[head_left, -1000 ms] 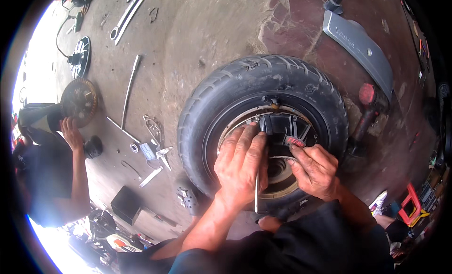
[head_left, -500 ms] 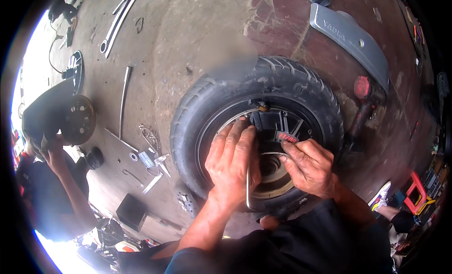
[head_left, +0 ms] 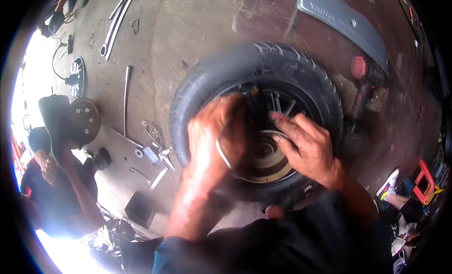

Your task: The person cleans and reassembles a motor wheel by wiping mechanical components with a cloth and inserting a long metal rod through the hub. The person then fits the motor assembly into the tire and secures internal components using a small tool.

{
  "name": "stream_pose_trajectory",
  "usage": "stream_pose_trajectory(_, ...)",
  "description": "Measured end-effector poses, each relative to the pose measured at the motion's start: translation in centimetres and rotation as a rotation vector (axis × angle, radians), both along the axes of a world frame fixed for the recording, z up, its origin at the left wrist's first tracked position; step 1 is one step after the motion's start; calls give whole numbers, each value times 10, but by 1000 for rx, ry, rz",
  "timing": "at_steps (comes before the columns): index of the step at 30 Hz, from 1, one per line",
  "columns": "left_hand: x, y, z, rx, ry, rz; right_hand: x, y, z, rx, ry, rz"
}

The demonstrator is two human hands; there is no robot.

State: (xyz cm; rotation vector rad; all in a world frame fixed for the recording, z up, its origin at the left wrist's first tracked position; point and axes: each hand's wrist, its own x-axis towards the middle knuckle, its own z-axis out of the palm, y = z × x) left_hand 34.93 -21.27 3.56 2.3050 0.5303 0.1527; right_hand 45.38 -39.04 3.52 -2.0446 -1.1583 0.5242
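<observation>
A black tyre [head_left: 306,64] on a dark spoked wheel lies flat in front of me, its round metal hub [head_left: 263,154] facing up. My left hand [head_left: 214,132] is over the wheel's left side, blurred, its fingers curled. From that hand pokes a thin bent metal rod [head_left: 222,155]. On the right of the hub, my right hand [head_left: 308,144] has thumb and forefinger drawn together. Beside those fingertips is a small red piece [head_left: 279,115]; whether it is held or part of the wheel cannot be told. What the right fingers grip is hidden.
A red-and-black power tool [head_left: 365,83] lies right of the tyre, below a grey curved panel [head_left: 341,24]. Long wrenches [head_left: 115,27], a thin bar [head_left: 126,100] and small tools lie left. Another person [head_left: 70,180] at far left handles a dark part beside a round disc [head_left: 84,123].
My left hand has swung up and left with the rod, which now slants. The right hand has stayed beside the hub. The whole view has shifted a little.
</observation>
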Motion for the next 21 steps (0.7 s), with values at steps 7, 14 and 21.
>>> stream_pose_trajectory(7, 19, 53, 28, 60, 296, -383, 25, 31, 36, 396, -133, 92)
stream_pose_trajectory(14, 35, 64, 5, 90, 39, -897, 50, 53, 68, 512, -203, 391)
stream_pose_trajectory(21, 37, 56, -2, -29, 138, -587, 51, 60, 117, 199, -544, 754)
